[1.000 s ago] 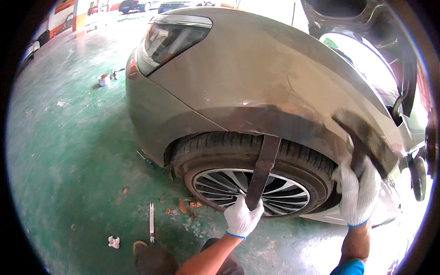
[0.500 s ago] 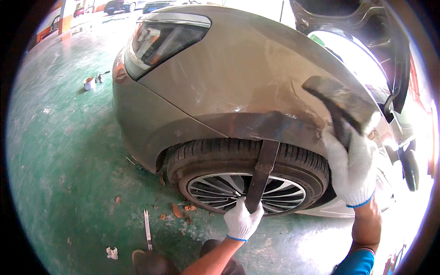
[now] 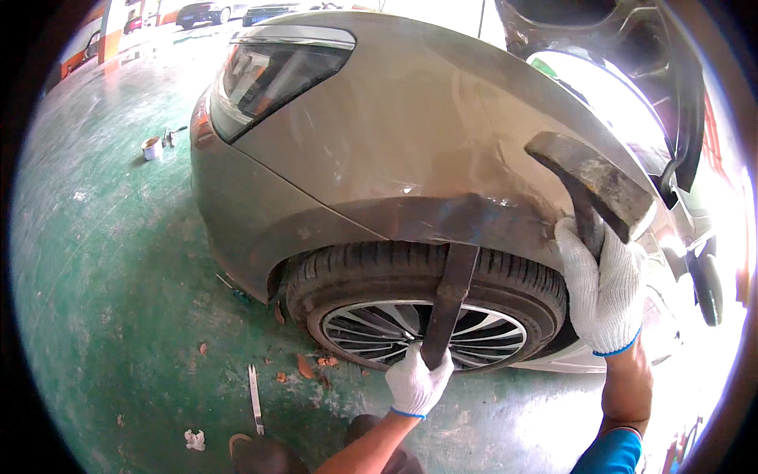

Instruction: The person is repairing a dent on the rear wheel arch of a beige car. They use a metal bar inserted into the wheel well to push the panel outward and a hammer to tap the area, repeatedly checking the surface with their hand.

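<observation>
In a white knit glove, my left hand [image 3: 419, 381] grips the lower end of a flat dark metal bar [image 3: 450, 304]. The bar slants up across the wheel [image 3: 426, 332], and its top end meets the wheel-arch edge above the tyre. My right hand [image 3: 604, 288], also gloved, is closed round the handle of a hammer [image 3: 596, 182] just under its head. That worn steel head is raised in front of the fender's right part. The brown-grey fender [image 3: 379, 150] shows creases and dents along its arch, with dark scuffing above the bar.
A thin metal pry tool [image 3: 255, 399], some crumpled white paper [image 3: 194, 439] and brown leaves [image 3: 305, 366] lie on the green floor. Farther left stands a small can [image 3: 152, 148]. The tail light [image 3: 276, 75] is at the upper left; a raised panel [image 3: 600, 39] is at the upper right.
The hammer head, blurred before, is now sharp and tilts a little differently beside the fender. My left hand and the bar have hardly moved; the view has shifted slightly.
</observation>
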`<state>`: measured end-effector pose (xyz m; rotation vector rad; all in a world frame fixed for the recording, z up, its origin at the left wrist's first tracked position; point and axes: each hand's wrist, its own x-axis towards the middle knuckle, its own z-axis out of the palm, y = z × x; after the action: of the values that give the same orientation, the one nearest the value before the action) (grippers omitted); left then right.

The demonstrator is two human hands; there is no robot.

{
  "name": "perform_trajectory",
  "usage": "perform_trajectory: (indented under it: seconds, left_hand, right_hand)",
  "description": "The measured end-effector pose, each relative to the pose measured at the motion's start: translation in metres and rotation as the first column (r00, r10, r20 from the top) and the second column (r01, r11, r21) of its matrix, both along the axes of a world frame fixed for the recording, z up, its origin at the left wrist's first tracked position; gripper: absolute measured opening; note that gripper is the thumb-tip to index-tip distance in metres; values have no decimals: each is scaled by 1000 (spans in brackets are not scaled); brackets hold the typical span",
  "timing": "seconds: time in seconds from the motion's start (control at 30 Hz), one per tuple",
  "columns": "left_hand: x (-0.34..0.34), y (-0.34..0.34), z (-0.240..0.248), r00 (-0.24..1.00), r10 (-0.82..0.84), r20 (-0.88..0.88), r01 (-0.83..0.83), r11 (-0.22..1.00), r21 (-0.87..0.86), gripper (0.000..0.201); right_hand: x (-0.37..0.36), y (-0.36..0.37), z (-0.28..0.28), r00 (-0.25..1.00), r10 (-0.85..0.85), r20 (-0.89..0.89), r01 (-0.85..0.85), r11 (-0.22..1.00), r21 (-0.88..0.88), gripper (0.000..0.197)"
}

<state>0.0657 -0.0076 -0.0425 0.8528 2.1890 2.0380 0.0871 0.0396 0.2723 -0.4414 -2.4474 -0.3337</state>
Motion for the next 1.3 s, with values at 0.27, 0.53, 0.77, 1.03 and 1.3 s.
perform_trajectory:
  seconds: [0.27, 0.53, 0.77, 1.03, 1.3]
  left_hand:
    - [1, 1, -4, 1000, 2, -25, -3, 1000, -18, 28]
    - [-1, -1, 1, 1000, 1, -12, -1, 1000, -19, 28]
    - [-1, -2, 2, 1000, -14, 13, 14, 1000, 10, 27]
    - [-1, 0, -2, 999, -30, 25, 29, 999, 24, 27]
    - [-2, -4, 4, 999, -30, 15, 30, 999, 15, 27]
  right_hand:
    - [3, 4, -4, 1000, -3, 12, 2, 1000, 13, 24]
    - [2, 9, -4, 998, -40, 40, 42, 999, -34, 23]
    - [12, 8, -10, 1000, -11, -1, 11, 995, -94, 21]
    - [8, 11, -10, 995, -61, 81, 69, 994, -89, 23]
    - [10, 14, -10, 995, -49, 87, 57, 994, -96, 23]
